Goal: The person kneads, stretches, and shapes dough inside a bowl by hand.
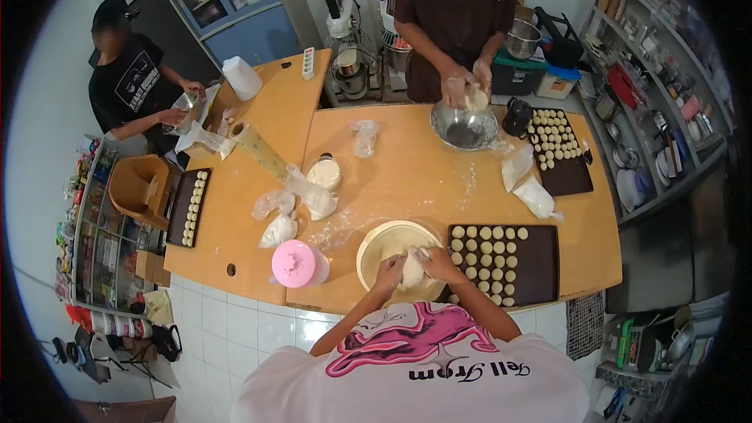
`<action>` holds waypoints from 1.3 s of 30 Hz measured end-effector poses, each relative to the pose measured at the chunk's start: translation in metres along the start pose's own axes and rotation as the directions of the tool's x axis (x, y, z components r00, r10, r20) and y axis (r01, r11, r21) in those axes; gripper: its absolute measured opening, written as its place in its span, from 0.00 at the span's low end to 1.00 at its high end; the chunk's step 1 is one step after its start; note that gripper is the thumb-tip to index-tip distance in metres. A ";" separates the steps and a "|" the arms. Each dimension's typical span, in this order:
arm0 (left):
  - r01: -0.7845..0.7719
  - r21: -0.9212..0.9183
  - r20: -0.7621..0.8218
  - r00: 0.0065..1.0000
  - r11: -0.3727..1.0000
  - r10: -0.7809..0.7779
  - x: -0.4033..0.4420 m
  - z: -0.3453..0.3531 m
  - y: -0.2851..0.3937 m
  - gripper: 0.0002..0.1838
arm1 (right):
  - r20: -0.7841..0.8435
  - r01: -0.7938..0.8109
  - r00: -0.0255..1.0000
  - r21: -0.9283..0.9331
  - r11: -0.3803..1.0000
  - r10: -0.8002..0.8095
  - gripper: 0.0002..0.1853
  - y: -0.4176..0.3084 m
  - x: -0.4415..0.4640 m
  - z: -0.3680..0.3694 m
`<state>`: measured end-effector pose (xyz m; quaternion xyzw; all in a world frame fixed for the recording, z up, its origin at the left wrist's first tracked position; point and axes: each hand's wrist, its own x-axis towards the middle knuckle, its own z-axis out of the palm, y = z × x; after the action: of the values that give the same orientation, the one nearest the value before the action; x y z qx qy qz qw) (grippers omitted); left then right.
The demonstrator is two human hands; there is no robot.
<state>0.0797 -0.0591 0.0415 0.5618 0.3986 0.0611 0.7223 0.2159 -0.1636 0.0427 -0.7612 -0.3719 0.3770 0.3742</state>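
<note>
Over a cream-coloured bowl, my left hand and my right hand hold a pale lump of dough between them. The fingers of both hands are bent round its sides. Just right of the bowl lies a dark baking tray with several rows of small round dough balls on its left and middle part. A pink-lidded container stands left of the bowl. Bags of white powder lie behind it.
Across the table, a co-worker holds dough over a metal bowl. Another person handles a clear item at the left. Two more trays of balls and a plastic roll are on the table.
</note>
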 end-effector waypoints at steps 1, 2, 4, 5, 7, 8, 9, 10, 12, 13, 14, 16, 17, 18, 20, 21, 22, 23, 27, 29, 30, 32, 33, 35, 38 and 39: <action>-0.011 -0.001 -0.011 1.000 1.000 0.011 -0.003 0.002 0.002 0.16 | 0.025 -0.036 0.999 0.023 0.999 0.035 0.23 -0.002 0.000 -0.001; -0.043 -0.008 -0.030 0.999 0.999 0.043 0.000 0.002 -0.003 0.16 | 0.050 -0.073 0.996 0.046 0.996 0.071 0.23 -0.003 0.000 0.000; -0.103 -0.017 -0.069 0.992 0.995 0.102 0.003 0.001 -0.009 0.16 | 0.081 -0.110 0.992 0.115 0.987 0.101 0.23 -0.010 -0.002 0.000; -0.135 -0.013 -0.082 0.988 0.991 0.134 0.004 0.000 -0.012 0.16 | 0.085 -0.108 0.992 0.162 0.981 0.095 0.24 -0.014 -0.004 -0.001; -0.198 -0.004 -0.110 0.974 0.980 0.196 0.000 -0.001 -0.011 0.17 | 0.057 -0.087 0.995 0.213 0.973 0.077 0.25 -0.013 -0.005 0.002; -0.216 0.003 -0.121 0.969 0.976 0.215 0.002 -0.002 -0.015 0.17 | 0.026 -0.069 0.998 0.217 0.974 0.065 0.25 -0.006 -0.003 0.007; -0.234 0.011 -0.133 0.963 0.972 0.233 0.005 -0.002 -0.018 0.18 | -0.005 -0.051 0.999 0.220 0.974 0.054 0.25 0.001 -0.001 0.011; -0.251 0.020 -0.144 0.957 0.968 0.251 0.006 -0.002 -0.022 0.19 | -0.022 -0.066 0.997 0.178 0.982 0.071 0.24 0.007 0.002 0.013; -0.498 0.382 -0.062 0.826 0.778 0.560 0.007 -0.005 -0.024 0.21 | -0.057 -0.099 0.993 0.093 0.991 0.104 0.23 0.017 0.007 0.014; -0.586 0.532 0.023 0.732 0.611 0.681 0.005 -0.003 -0.014 0.23 | -0.104 -0.124 0.983 0.210 0.970 0.149 0.22 0.000 0.001 0.010; -0.602 0.570 0.058 0.709 0.559 0.703 0.000 0.000 -0.005 0.25 | -0.136 -0.138 0.977 0.200 0.970 0.167 0.22 0.001 0.003 0.008; -0.627 0.639 0.133 0.661 0.446 0.738 -0.025 0.011 0.030 0.30 | -0.200 -0.161 0.960 0.183 0.970 0.198 0.22 0.007 0.007 0.006; -0.626 0.672 0.172 0.651 0.395 0.740 -0.029 0.010 0.034 0.31 | -0.172 -0.168 0.958 0.322 0.932 0.232 0.23 0.012 0.010 0.009; -0.625 0.702 0.211 0.640 0.341 0.738 -0.031 0.007 0.038 0.33 | -0.140 -0.173 0.955 0.455 0.874 0.262 0.24 0.014 0.012 0.012; -0.646 0.691 0.266 0.645 0.325 0.716 -0.030 0.001 0.039 0.33 | -0.022 -0.220 0.963 0.512 0.830 0.269 0.23 0.021 0.015 0.009; -0.665 0.652 0.283 0.659 0.364 0.697 -0.028 -0.004 0.035 0.32 | 0.062 -0.257 0.965 0.441 0.860 0.256 0.22 0.018 0.013 0.001; -0.681 0.611 0.301 0.672 0.404 0.677 -0.025 -0.007 0.030 0.30 | 0.100 -0.257 0.966 0.364 0.895 0.237 0.23 0.014 0.010 -0.003; -0.683 0.511 0.252 0.700 0.523 0.668 -0.024 -0.006 0.024 0.28 | 0.137 -0.249 0.966 0.286 0.925 0.218 0.24 0.010 0.008 -0.007; -0.534 0.197 0.117 0.845 0.822 0.521 -0.020 -0.002 -0.002 0.21 | 0.021 -0.182 0.982 -0.123 0.976 0.186 0.29 -0.015 0.000 -0.010; -0.416 0.154 0.066 0.910 0.897 0.410 -0.019 -0.003 -0.008 0.18 | -0.034 -0.138 0.990 -0.127 0.982 0.135 0.30 -0.012 -0.002 -0.006; -0.359 0.147 0.031 0.933 0.922 0.359 -0.021 -0.001 -0.001 0.17 | -0.039 -0.074 0.997 -0.015 0.997 0.074 0.29 -0.008 0.000 -0.002; -0.253 0.019 -0.016 0.967 0.967 0.253 -0.016 -0.004 -0.007 0.16 | -0.051 0.058 0.997 0.106 0.993 -0.053 0.25 0.000 -0.001 0.006; -0.200 -0.099 -0.021 0.980 0.975 0.199 -0.010 -0.008 -0.011 0.16 | -0.053 0.125 0.991 0.116 0.985 -0.119 0.20 -0.001 -0.004 0.010; -0.084 -0.370 0.008 0.996 0.925 0.094 -0.001 -0.011 -0.022 0.17 | -0.022 0.169 0.986 0.165 0.972 -0.168 0.15 -0.003 -0.005 0.014; 0.127 -0.450 0.024 0.991 0.884 -0.130 -0.020 -0.005 0.012 0.19 | 0.058 0.092 0.992 0.232 0.968 -0.108 0.12 -0.017 -0.009 0.010; 0.151 -0.492 0.055 0.988 0.858 -0.142 -0.018 -0.006 0.009 0.19 | 0.067 0.063 0.995 0.222 0.973 -0.080 0.11 -0.019 -0.009 0.009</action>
<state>0.0670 -0.0611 0.0586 0.3269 0.4053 0.1013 0.8477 0.1993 -0.1605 0.0575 -0.6866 -0.3688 0.4306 0.4551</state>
